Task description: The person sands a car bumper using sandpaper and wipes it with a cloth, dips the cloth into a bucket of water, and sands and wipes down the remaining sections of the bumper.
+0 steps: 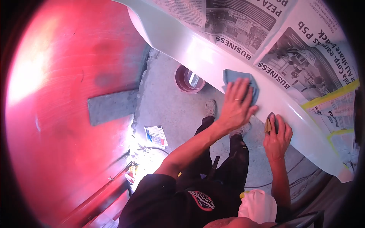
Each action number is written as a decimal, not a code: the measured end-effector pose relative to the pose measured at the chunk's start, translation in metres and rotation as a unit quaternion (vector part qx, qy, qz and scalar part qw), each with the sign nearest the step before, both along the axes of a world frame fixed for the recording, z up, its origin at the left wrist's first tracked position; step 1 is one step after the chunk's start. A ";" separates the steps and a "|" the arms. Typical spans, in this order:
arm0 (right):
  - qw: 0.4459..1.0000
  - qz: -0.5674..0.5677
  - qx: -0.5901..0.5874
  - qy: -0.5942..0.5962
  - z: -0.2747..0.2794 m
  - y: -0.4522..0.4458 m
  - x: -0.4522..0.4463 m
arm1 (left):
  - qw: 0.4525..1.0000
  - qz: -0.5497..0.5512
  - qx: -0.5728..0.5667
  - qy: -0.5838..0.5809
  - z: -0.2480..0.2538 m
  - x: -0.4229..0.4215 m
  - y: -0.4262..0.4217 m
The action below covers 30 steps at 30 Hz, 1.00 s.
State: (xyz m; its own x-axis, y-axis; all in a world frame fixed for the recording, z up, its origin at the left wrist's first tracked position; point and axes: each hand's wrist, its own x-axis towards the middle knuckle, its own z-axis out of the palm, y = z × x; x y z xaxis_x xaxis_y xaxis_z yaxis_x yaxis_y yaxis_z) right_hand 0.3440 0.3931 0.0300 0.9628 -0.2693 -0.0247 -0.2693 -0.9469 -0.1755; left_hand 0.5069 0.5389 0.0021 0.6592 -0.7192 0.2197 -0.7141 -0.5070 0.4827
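A long, curved, glossy white panel [207,57] runs from the upper left to the lower right, its surface catching the light. My left hand [238,102] presses a folded blue-grey cloth [234,76] against it, fingers extended over the cloth. Lower along the same panel, my right hand [277,136] is closed around a small folded piece of brown sandpaper [268,125], held close to the panel's near edge. Part of the sandpaper is hidden by my fingers.
Newspaper [243,22] covers the area beyond the panel, with yellow masking tape [330,95] at right. A big red surface [76,64] stands left, a grey board [114,107] against it. A round container [182,81], a printed packet [156,136] and cables [300,182] lie on the floor.
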 end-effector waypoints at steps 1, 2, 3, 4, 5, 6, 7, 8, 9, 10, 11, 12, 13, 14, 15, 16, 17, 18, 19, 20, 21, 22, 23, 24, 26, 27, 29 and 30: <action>1.000 -0.019 0.019 0.006 0.002 0.004 0.001 | 0.998 -0.042 0.055 -0.001 0.000 -0.002 -0.010; 1.000 -0.013 0.018 0.003 0.002 0.006 0.002 | 0.998 -0.036 0.054 -0.003 0.000 0.000 -0.010; 0.999 -0.025 0.020 -0.019 0.000 0.008 0.004 | 0.996 -0.072 0.036 0.026 0.004 0.005 -0.010; 0.998 -0.035 0.023 -0.039 -0.001 0.011 0.005 | 0.993 -0.106 0.019 0.056 0.007 0.010 -0.006; 0.998 -0.047 0.028 -0.043 -0.002 0.013 0.007 | 0.988 -0.146 0.031 0.049 0.006 0.022 0.006; 0.998 -0.038 0.027 -0.044 -0.005 0.011 0.005 | 0.989 -0.138 0.029 0.048 0.004 0.032 0.015; 0.998 -0.040 0.034 -0.041 -0.003 0.010 0.006 | 0.988 -0.136 0.053 0.055 0.005 0.047 0.027; 0.998 -0.044 0.041 -0.037 -0.001 0.010 0.006 | 0.986 -0.137 0.076 0.063 0.004 0.064 0.039; 0.998 -0.040 0.045 -0.030 0.005 0.010 0.007 | 0.992 -0.090 0.081 0.039 0.004 0.082 0.054; 0.998 -0.035 0.039 -0.028 0.010 0.009 0.009 | 0.995 -0.043 0.087 0.017 0.003 0.101 0.071; 0.995 -0.047 0.074 -0.054 0.015 0.010 0.010 | 0.993 -0.026 0.110 -0.022 -0.001 0.124 0.089; 0.989 -0.060 0.108 -0.078 0.019 0.011 0.011 | 0.989 -0.010 0.133 -0.059 -0.003 0.145 0.104; 0.990 -0.059 0.104 -0.073 0.024 0.014 0.012 | 0.985 -0.016 0.153 -0.081 -0.002 0.164 0.115; 0.986 -0.096 0.120 -0.067 0.029 0.018 0.014 | 0.979 -0.022 0.172 -0.105 0.002 0.177 0.121; 0.980 -0.133 0.136 -0.062 0.033 0.022 0.017 | 0.977 -0.021 0.178 -0.117 0.008 0.183 0.120; 0.980 -0.133 0.132 -0.061 0.034 0.025 0.021 | 0.978 -0.020 0.174 -0.115 0.009 0.182 0.117; 0.988 -0.122 0.078 -0.060 0.033 0.028 0.026 | 0.977 0.029 0.167 -0.128 0.008 0.179 0.110; 0.992 -0.111 0.024 -0.059 0.031 0.029 0.029 | 0.974 0.078 0.160 -0.141 0.006 0.173 0.101; 0.992 -0.112 0.020 -0.056 0.029 0.028 0.030 | 0.976 0.122 0.146 -0.107 0.002 0.154 0.088; 0.993 -0.104 0.000 -0.063 0.026 0.026 0.031 | 0.990 0.126 0.056 -0.034 -0.003 0.124 0.075; 0.993 -0.096 -0.019 -0.070 0.024 0.025 0.031 | 0.996 0.082 0.004 0.029 -0.008 0.092 0.067; 0.993 -0.095 -0.022 -0.065 0.024 0.023 0.033 | 0.998 0.011 -0.017 0.058 -0.015 0.059 0.059; 0.994 -0.078 -0.028 -0.067 0.023 0.022 0.035 | 0.994 -0.071 -0.054 0.062 -0.021 0.031 0.054; 0.995 -0.062 -0.036 -0.068 0.022 0.021 0.038 | 0.984 -0.129 -0.091 0.083 -0.027 0.005 0.052; 0.998 -0.023 -0.050 -0.033 0.020 0.033 0.052 | 0.963 -0.157 -0.136 0.172 -0.037 -0.034 0.066; 0.998 0.018 -0.057 -0.002 0.017 0.039 0.061 | 0.953 -0.127 -0.141 0.238 -0.040 -0.048 0.079; 0.995 0.058 -0.062 -0.042 -0.005 0.054 0.086 | 0.940 0.004 -0.088 0.331 -0.040 -0.062 0.122; 0.992 0.074 -0.078 -0.063 -0.008 0.065 0.107 | 0.926 0.037 -0.047 0.374 -0.056 -0.071 0.151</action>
